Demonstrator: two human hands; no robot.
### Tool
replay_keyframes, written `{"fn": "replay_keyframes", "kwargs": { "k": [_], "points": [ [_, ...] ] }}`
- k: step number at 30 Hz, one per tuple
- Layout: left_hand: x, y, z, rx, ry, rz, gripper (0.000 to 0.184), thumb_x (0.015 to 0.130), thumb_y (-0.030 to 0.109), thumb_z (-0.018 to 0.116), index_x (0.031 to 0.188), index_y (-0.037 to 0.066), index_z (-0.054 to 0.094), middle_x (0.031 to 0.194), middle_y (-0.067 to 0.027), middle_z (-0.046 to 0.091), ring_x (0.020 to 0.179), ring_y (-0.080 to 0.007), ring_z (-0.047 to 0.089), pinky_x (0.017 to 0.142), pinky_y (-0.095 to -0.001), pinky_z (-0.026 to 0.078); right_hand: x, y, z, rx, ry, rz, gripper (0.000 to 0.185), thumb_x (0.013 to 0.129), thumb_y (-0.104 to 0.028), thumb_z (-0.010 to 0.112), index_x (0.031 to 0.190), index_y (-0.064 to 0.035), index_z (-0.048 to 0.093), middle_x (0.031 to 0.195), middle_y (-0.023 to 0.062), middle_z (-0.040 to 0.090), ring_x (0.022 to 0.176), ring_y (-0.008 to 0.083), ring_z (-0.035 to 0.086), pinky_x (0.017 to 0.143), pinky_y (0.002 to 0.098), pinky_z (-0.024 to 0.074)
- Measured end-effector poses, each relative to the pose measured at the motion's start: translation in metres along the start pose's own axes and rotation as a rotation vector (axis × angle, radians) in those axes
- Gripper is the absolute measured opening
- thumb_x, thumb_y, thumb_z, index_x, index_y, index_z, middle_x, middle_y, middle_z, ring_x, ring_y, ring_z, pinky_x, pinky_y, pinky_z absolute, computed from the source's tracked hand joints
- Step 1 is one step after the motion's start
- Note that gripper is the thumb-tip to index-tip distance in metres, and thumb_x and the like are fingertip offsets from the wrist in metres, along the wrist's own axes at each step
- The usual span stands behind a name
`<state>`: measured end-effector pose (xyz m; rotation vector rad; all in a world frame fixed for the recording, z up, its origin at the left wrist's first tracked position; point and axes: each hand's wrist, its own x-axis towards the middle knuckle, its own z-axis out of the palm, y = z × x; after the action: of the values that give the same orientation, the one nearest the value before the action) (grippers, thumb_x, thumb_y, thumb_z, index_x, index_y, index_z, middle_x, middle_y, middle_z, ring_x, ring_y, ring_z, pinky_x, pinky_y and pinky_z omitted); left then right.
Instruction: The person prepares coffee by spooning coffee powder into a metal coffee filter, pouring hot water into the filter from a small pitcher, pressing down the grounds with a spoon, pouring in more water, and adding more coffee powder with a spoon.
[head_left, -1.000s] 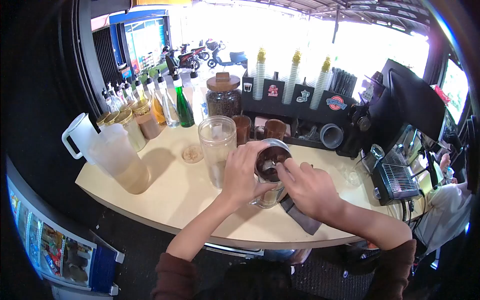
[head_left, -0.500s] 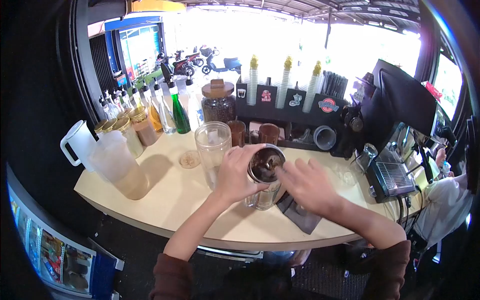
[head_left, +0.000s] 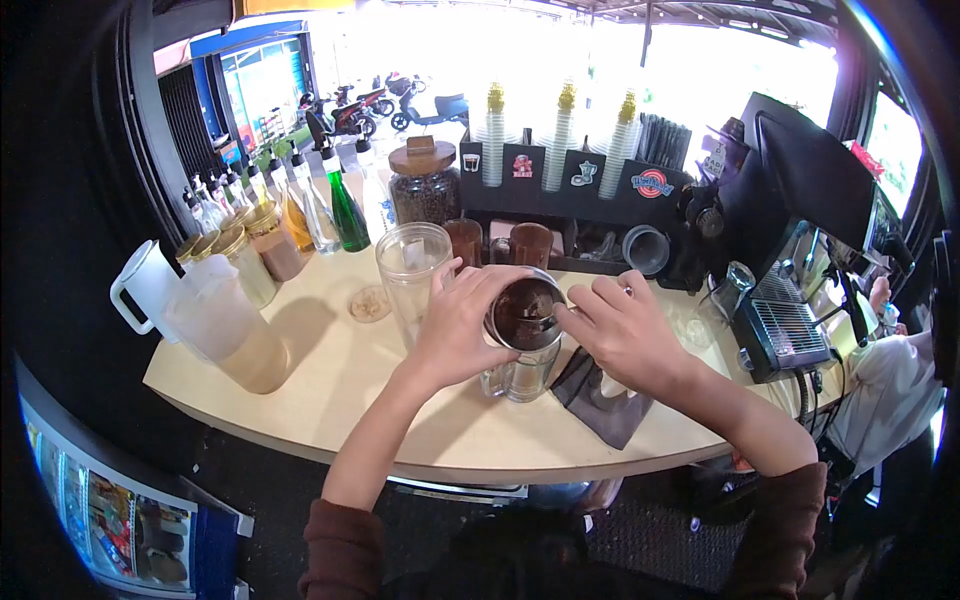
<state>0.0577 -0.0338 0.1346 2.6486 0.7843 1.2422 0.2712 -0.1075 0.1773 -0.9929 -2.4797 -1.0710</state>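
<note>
My left hand (head_left: 455, 325) is wrapped round a metal cup (head_left: 508, 337), tilted so that its mouth faces me. Dark brown stuff (head_left: 525, 300) lies inside, though whether it is powder or liquid I cannot tell. My right hand (head_left: 630, 335) pinches the handle of what looks like a spoon (head_left: 545, 323), whose end dips into the cup. Under the cup a clear glass mug (head_left: 527, 382) stands on the counter, partly covered. Left of it, behind my left hand, is a tall clear jar (head_left: 408, 262), open at the top. A dark folded cloth (head_left: 605, 410) lies below my right hand.
A round lid (head_left: 369, 304) lies left of the jar. Further left stand a frosted pitcher (head_left: 225, 320) and a white jug (head_left: 145, 285). Syrup bottles (head_left: 345, 212), a coffee bean jar (head_left: 424, 190) and a cup rack (head_left: 555, 180) line the back. An espresso machine (head_left: 785, 330) stands right.
The view has shifted slightly. The right hand's fingers have closed in at the cup's right rim, and the spoon shows more clearly in the dark contents. The left hand keeps its hold.
</note>
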Motion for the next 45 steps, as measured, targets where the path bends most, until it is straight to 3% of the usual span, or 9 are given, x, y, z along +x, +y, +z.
{"fn": "replay_keyframes", "kwargs": {
  "k": [3, 6, 11, 13, 23, 33, 37, 43, 45],
  "points": [
    [0.001, 0.001, -0.003, 0.042, -0.004, 0.028, 0.082, 0.048, 0.021, 0.086, 0.123, 0.016, 0.053, 0.119, -0.0040, 0.060, 0.114, -0.0243, 0.055, 0.108, -0.0502, 0.025, -0.001, -0.008, -0.001, 0.044, -0.031, -0.087, 0.014, 0.072, -0.015, 0.058, 0.084, -0.0070, 0.060, 0.090, 0.0034, 0.050, 0.086, 0.0167, 0.052, 0.071, 0.0335, 0.0376],
    [0.000, 0.001, -0.002, 0.037, -0.011, 0.034, 0.081, 0.049, 0.020, 0.085, 0.124, 0.016, 0.052, 0.120, -0.0038, 0.060, 0.115, -0.0238, 0.055, 0.109, -0.0502, 0.024, 0.004, 0.001, -0.004, 0.027, 0.002, 0.006, 0.012, 0.072, -0.015, 0.058, 0.081, -0.0071, 0.060, 0.088, 0.0029, 0.050, 0.085, 0.0165, 0.052, 0.071, 0.0333, 0.0382],
    [0.003, 0.004, -0.005, 0.064, -0.016, 0.062, 0.079, 0.051, 0.020, 0.083, 0.124, 0.016, 0.053, 0.120, -0.0036, 0.060, 0.115, -0.0238, 0.054, 0.111, -0.0509, 0.022, 0.002, -0.003, -0.008, 0.037, 0.002, -0.067, 0.012, 0.072, -0.015, 0.058, 0.081, -0.0078, 0.060, 0.087, 0.0029, 0.051, 0.087, 0.0170, 0.052, 0.072, 0.0340, 0.0388],
    [0.004, 0.007, -0.006, 0.044, -0.029, 0.049, 0.079, 0.050, 0.020, 0.084, 0.124, 0.016, 0.053, 0.120, -0.0035, 0.060, 0.115, -0.0239, 0.054, 0.111, -0.0512, 0.022, 0.005, 0.004, -0.011, 0.011, 0.058, 0.022, 0.013, 0.071, -0.015, 0.058, 0.081, -0.0079, 0.060, 0.087, 0.0029, 0.051, 0.087, 0.0175, 0.052, 0.073, 0.0343, 0.0387],
    [0.002, 0.006, -0.001, -0.002, -0.043, 0.021, 0.081, 0.049, 0.024, 0.085, 0.123, 0.017, 0.053, 0.119, -0.0033, 0.060, 0.116, -0.0238, 0.054, 0.111, -0.0519, 0.022, -0.003, -0.001, -0.007, 0.041, 0.030, -0.074, 0.011, 0.073, -0.019, 0.057, 0.079, -0.0097, 0.059, 0.089, 0.0025, 0.051, 0.088, 0.0165, 0.052, 0.076, 0.0347, 0.0390],
    [0.002, 0.013, 0.001, -0.023, 0.015, 0.018, 0.075, 0.053, 0.025, 0.083, 0.121, 0.017, 0.054, 0.118, -0.0025, 0.060, 0.114, -0.0229, 0.055, 0.108, -0.0505, 0.025, 0.000, 0.002, -0.011, 0.028, 0.053, 0.021, 0.012, 0.072, -0.019, 0.058, 0.081, -0.0099, 0.059, 0.089, 0.0013, 0.050, 0.087, 0.0155, 0.050, 0.073, 0.0331, 0.0372],
    [0.000, 0.011, 0.005, -0.014, 0.051, 0.003, 0.077, 0.051, 0.024, 0.084, 0.122, 0.016, 0.053, 0.117, -0.0031, 0.060, 0.113, -0.0235, 0.055, 0.107, -0.0499, 0.026, 0.000, -0.004, -0.008, 0.064, 0.062, -0.055, 0.012, 0.073, -0.018, 0.058, 0.081, -0.0097, 0.058, 0.088, 0.0017, 0.049, 0.086, 0.0154, 0.050, 0.071, 0.0324, 0.0365],
    [-0.005, 0.013, 0.014, -0.025, 0.129, -0.064, 0.080, 0.049, 0.023, 0.085, 0.121, 0.013, 0.053, 0.115, -0.0049, 0.060, 0.110, -0.0231, 0.057, 0.106, -0.0481, 0.027, 0.000, -0.008, -0.004, 0.074, 0.026, -0.006, 0.012, 0.072, -0.016, 0.058, 0.081, -0.0093, 0.057, 0.089, 0.0029, 0.049, 0.085, 0.0165, 0.050, 0.070, 0.0323, 0.0361],
    [-0.007, 0.015, 0.018, -0.018, 0.140, -0.083, 0.080, 0.049, 0.024, 0.085, 0.121, 0.013, 0.053, 0.115, -0.0051, 0.060, 0.110, -0.0229, 0.057, 0.106, -0.0474, 0.027, 0.004, -0.007, -0.004, -0.015, 0.038, 0.099, 0.014, 0.071, -0.016, 0.059, 0.082, -0.0082, 0.057, 0.088, 0.0026, 0.048, 0.086, 0.0169, 0.050, 0.067, 0.0312, 0.0365]
  ]
}}
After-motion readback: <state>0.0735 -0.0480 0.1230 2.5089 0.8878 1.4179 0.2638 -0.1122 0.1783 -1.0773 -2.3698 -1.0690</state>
